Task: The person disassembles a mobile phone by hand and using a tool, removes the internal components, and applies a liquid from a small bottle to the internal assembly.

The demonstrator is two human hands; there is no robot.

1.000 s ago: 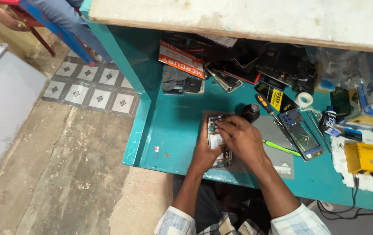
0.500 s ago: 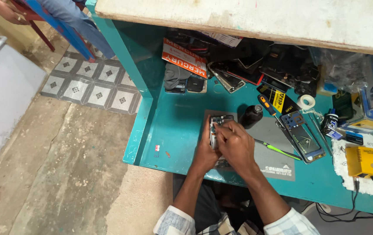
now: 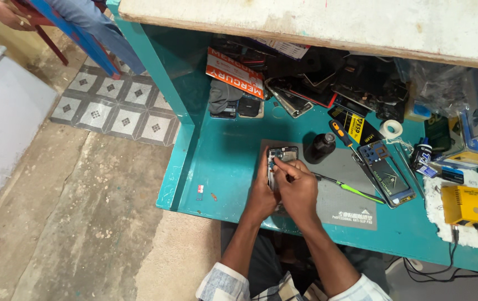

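An opened phone (image 3: 281, 156) with its back cover off lies on a grey work mat (image 3: 344, 184) on the teal bench. My left hand (image 3: 261, 189) grips the phone along its left edge. My right hand (image 3: 297, 187) rests over the phone's lower part, fingers pinched on a thin tool whose tip touches the phone's insides. Most of the phone is hidden under both hands.
A green-handled screwdriver (image 3: 350, 188), a small black bottle (image 3: 321, 146) and a phone frame (image 3: 389, 173) lie on the mat's right side. A yellow device (image 3: 464, 205) sits far right. Phone parts and boxes (image 3: 233, 72) crowd the back. The teal bench edge (image 3: 177, 167) drops to the floor at left.
My hands have stayed on the phone with only small finger shifts. The view has moved slightly, so the bench sits a little lower and further left in the picture.
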